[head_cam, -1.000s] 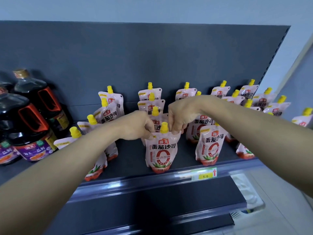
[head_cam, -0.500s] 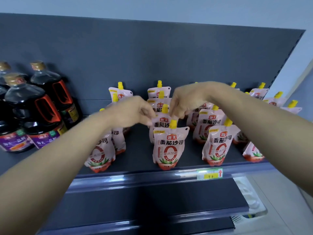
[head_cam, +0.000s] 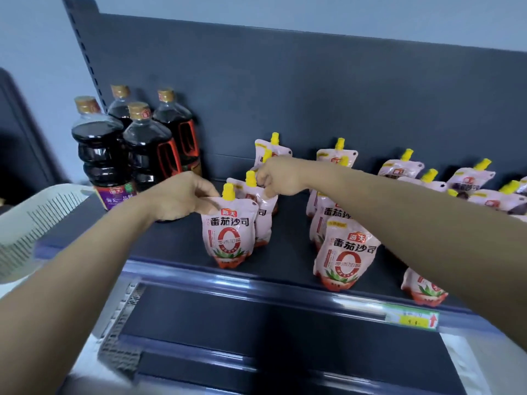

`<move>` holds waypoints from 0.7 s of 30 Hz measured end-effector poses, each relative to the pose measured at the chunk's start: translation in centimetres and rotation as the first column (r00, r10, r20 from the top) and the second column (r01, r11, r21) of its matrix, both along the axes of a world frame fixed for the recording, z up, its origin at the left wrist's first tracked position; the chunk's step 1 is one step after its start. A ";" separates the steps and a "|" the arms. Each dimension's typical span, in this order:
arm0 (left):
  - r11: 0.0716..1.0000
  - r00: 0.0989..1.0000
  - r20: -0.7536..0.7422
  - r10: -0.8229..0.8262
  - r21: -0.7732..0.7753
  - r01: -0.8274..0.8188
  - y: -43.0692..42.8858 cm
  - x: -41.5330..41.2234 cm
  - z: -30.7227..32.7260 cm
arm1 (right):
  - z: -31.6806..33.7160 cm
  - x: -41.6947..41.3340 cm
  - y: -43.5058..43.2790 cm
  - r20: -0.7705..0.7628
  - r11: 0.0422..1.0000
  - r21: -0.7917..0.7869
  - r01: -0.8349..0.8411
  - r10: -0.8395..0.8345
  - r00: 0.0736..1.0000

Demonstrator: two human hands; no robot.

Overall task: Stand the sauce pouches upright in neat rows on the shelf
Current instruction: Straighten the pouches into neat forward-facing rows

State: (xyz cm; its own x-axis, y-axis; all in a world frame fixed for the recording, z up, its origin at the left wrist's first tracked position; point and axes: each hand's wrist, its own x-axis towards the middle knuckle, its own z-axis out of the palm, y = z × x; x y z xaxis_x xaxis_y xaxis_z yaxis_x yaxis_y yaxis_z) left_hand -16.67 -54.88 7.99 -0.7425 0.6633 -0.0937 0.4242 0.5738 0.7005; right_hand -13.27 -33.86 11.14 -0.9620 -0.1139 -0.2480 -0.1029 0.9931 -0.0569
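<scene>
Room on the shelf (head_cam: pixel 176 240) lies bare between the left column of pouches and the next, and between that column and the dark, hard bottles (head_cam: pixel 137 155). The front pouch (head_cam: pixel 228 235) stands upright just behind the glossy front rail (head_cam: pixel 256 280). It is soft, shiny pink film, bulging at the base, with a yellow spout. The left hand (head_cam: pixel 182 198) pinches its top left corner beside the spout. The right hand (head_cam: pixel 278 178), knuckles up and fingers curled, pinches the top of the second pouch (head_cam: pixel 265 223) close behind.
</scene>
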 end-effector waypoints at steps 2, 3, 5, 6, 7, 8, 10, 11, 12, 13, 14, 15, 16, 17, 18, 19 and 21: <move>0.999 0.998 -0.050 0.036 0.000 -0.037 0.2 -0.4 -0.9 | -0.3 -0.5 -0.3 -0.009 1.000 0.009 -0.010 0.010 1.000; 0.999 0.997 -0.061 0.053 0.006 -0.053 0.3 -0.5 -1.1 | -0.3 -0.6 -0.4 -0.006 0.999 0.018 -0.029 0.029 1.000; 0.997 0.997 -0.042 0.067 0.038 -0.066 0.5 -0.5 -1.3 | -0.2 -0.6 -0.5 -0.006 0.999 0.028 -0.035 0.035 0.999; 0.997 0.998 -0.021 0.057 0.060 -0.056 0.7 -0.4 -1.4 | -0.2 -0.5 -0.5 -0.006 0.999 0.037 -0.026 0.027 1.000; 0.996 0.999 -0.001 0.039 0.080 -0.039 1.0 -0.2 -1.6 | -0.2 -0.4 -0.4 -0.009 0.999 0.038 -0.022 0.023 1.000; 0.995 1.000 0.016 0.020 0.095 -0.022 1.3 0.0 -1.6 | -0.1 -0.3 -0.4 -0.001 0.999 0.037 -0.024 0.024 1.000; 0.994 0.999 0.035 -0.009 0.110 0.005 2.0 0.3 -1.7 | -0.2 -0.4 -0.3 0.008 0.999 0.026 -0.034 0.034 0.999; 0.994 0.999 0.039 -0.013 0.113 0.009 2.4 0.4 -1.8 | -0.3 -0.4 -0.2 0.002 0.999 0.021 -0.042 0.042 0.999; 0.993 0.999 0.044 -0.011 0.117 0.005 2.6 0.5 -1.8 | -0.3 -0.4 -0.3 -0.003 0.998 0.025 -0.049 0.049 0.999; 0.993 0.999 0.049 -0.005 0.122 -0.001 2.8 0.6 -1.9 | -0.3 -0.5 -0.2 -0.008 0.999 0.019 -0.049 0.049 0.999; 0.992 0.999 0.048 0.000 0.126 -0.006 2.8 0.6 -1.9 | -0.3 -0.6 -0.2 -0.011 0.999 0.011 -0.047 0.048 0.999; 0.991 0.999 0.045 0.002 0.131 -0.008 2.8 0.5 -2.0 | -0.4 -0.6 -0.2 -0.013 0.999 0.002 -0.047 0.047 0.999; 0.991 0.999 0.039 0.002 0.133 -0.007 2.8 0.6 -2.0 | -0.4 -0.7 -0.1 -0.013 0.999 -0.003 -0.049 0.049 0.999; 0.991 0.999 0.032 0.003 0.135 -0.007 2.7 0.6 -2.1 | -0.4 -0.7 -0.1 -0.014 0.999 -0.008 -0.052 0.052 0.999; 0.991 1.000 0.026 0.007 0.134 -0.010 2.7 0.6 -2.2 | -0.4 -0.7 -0.1 -0.014 0.998 -0.018 -0.052 0.052 0.999; 0.991 1.000 0.022 0.013 0.133 -0.016 2.7 0.6 -2.2 | -0.4 -0.6 -0.1 -0.012 0.998 -0.028 -0.051 0.051 0.999; 0.990 1.000 0.021 0.024 0.137 -0.026 2.7 0.7 -2.4 | -0.3 -0.4 0.0 -0.005 0.998 -0.033 -0.045 0.045 0.999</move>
